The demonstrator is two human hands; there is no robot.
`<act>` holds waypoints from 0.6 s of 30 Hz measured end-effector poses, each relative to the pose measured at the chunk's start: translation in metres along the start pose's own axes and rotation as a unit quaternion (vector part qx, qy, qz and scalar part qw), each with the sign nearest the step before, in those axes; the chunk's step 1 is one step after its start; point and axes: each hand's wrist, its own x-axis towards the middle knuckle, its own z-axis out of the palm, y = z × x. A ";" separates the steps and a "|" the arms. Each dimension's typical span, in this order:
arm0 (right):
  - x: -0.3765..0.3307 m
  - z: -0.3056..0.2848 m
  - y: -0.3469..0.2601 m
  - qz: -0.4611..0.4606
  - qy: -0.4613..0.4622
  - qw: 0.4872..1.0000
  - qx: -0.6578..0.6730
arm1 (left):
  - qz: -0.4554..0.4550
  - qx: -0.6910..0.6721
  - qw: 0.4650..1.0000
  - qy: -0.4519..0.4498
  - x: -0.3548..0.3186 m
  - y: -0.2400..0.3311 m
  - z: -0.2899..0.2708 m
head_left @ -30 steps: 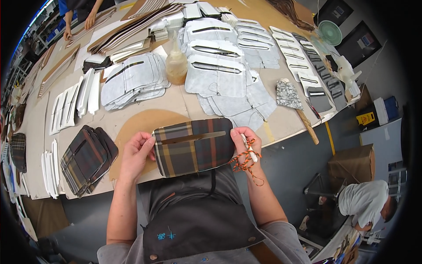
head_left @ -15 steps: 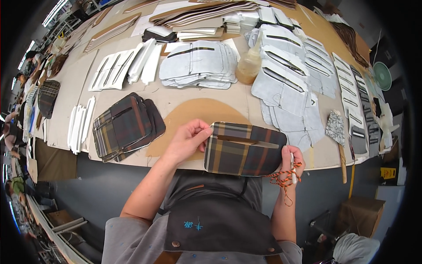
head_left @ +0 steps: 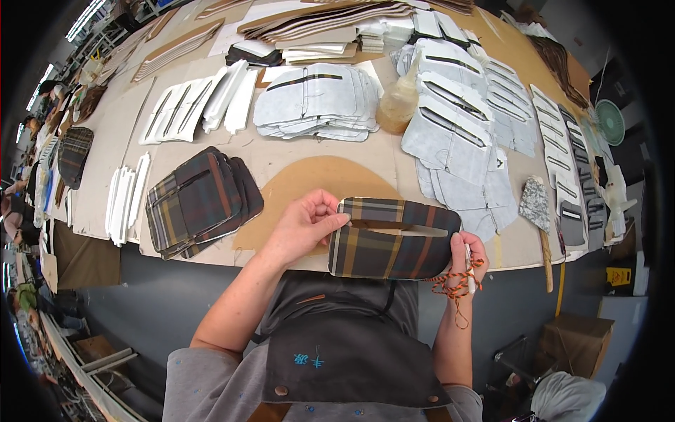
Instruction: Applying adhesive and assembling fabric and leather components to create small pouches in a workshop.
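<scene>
A dark plaid fabric panel (head_left: 390, 257) with a long slit across it is held up level in front of me, just past the table's near edge. My left hand (head_left: 316, 218) pinches its left end between thumb and fingers, and the slit gapes, showing the tan table covering through it. My right hand (head_left: 467, 257) grips the right end of the panel. Against that palm rests a slim white tool (head_left: 470, 269), its kind unclear, with an orange-and-black cord (head_left: 450, 283) looped around it and hanging down. A tan rounded board (head_left: 316, 172) lies behind the panel.
Stacked plaid panels (head_left: 200, 204) and white strips (head_left: 126, 200) lie to the left. Farther back are pale grey slotted pieces (head_left: 313, 105), a cloudy bottle (head_left: 397, 105) and more grey pieces (head_left: 450, 133). A wooden-handled brush-like tool (head_left: 536, 204) overhangs the edge at right.
The slit in the plaid panel has spread wider, its upper and lower edges parting near my left hand. My left thumb has shifted slightly right; the right hand has hardly moved.
</scene>
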 end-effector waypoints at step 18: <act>0.008 -0.055 -0.013 0.009 -0.040 0.999 -0.010 | 0.078 -0.106 0.985 -0.107 0.025 0.029 0.054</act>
